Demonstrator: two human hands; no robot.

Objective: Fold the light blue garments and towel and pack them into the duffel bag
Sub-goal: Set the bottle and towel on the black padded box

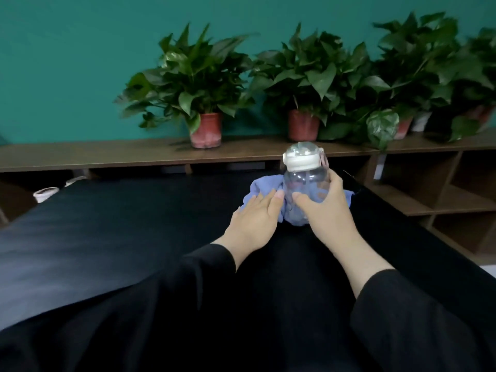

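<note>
Head view: light blue cloth (264, 187) bunched beneath flat left hand (255, 218); right hand (326, 204) grips clear bottle (306, 178).

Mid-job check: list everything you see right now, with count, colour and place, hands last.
Water bottle: one, clear with white lid, held above the blue cloth.
Light blue cloth: one bunched pile, far side of the table.
Table: one, black surface, under everything.
Potted plants: at least three, green leaves, red-brown pots, on the shelf.
Shelf: one, brown wood, along the teal wall.
White object: one, left table edge, unclear what.
Left hand: fingers straight, touching the cloth.
Right hand: grips the bottle.
</note>
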